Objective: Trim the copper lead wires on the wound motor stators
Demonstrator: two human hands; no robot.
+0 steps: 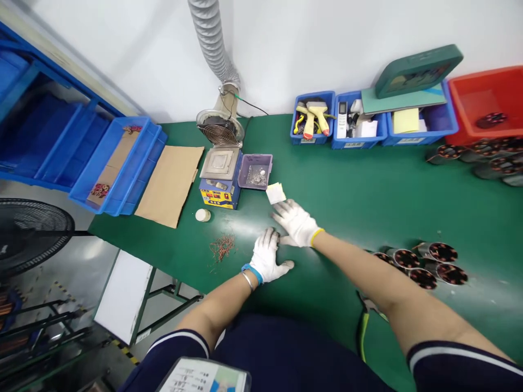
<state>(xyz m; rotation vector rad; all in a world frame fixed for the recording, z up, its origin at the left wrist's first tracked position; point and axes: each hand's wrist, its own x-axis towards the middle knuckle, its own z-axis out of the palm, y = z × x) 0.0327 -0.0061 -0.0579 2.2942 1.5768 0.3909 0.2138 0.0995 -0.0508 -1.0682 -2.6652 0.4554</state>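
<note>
My left hand (267, 257), in a white glove with a blue cuff, lies on the green tabletop with its thumb spread away from the fingers. Nothing shows in its grasp. Close beside it, my right hand (297, 223) rests in a white glove with a yellow cuff, fingers stretched out. Its fingertips are near a pale square pad of paper (275, 193); whether they touch it I cannot tell. Left of the hands is a loose heap of copper wire scraps (223, 247). A small white round container (202, 215) stands beyond the scraps.
A solder pot (220, 179) stands at the back, beside a purple tray (255, 158) and an extraction fan (220, 130). Several wound motor stators (423, 277) and green-handled pliers (363, 332) lie right. Blue bins (359, 144) line the wall. Cardboard (169, 182) lies left.
</note>
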